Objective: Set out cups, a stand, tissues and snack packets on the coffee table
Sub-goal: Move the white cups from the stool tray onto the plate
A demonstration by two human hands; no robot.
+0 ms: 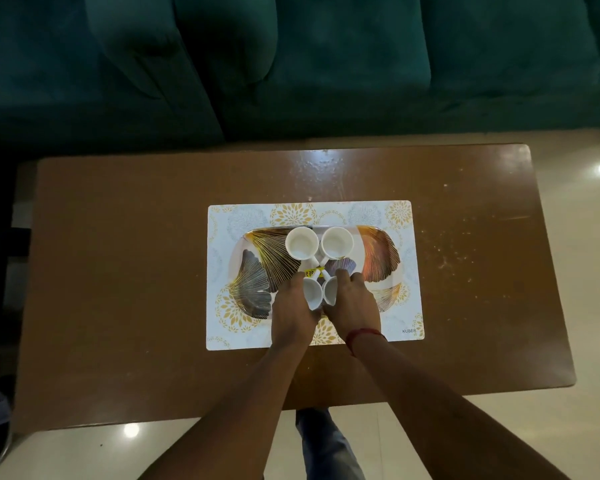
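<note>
A brown wooden coffee table [118,271] fills the middle of the frame, its left half bare from the near edge to the far edge, with a dark object at the lower left corner of the frame just off its corner. Centre-right on the table lies a white placemat [409,306] printed with gold and grey florals and the word KUBER, and on it sits an oval tray [253,271] patterned with gilt ginkgo leaves. Two white cups [301,245] stand upright side by side at the upper centre of the tray, mouths open, handles pointing toward the viewer. Below them the person's left hand [290,313] is wrapped around a third white cup [311,292], and the right hand [355,306], a red thread at its wrist, grips a fourth white cup [329,289]; the two held cups touch, tilted, over the tray's near side, beside a small yellow sticker [310,273]. To the right of the placemat the tabletop is bare but scuffed and speckled out to its right edge. A dark green sofa [361,64] runs across the top of the frame behind the table's far edge; glossy pale floor tiles [586,237] show at right and along the bottom
</note>
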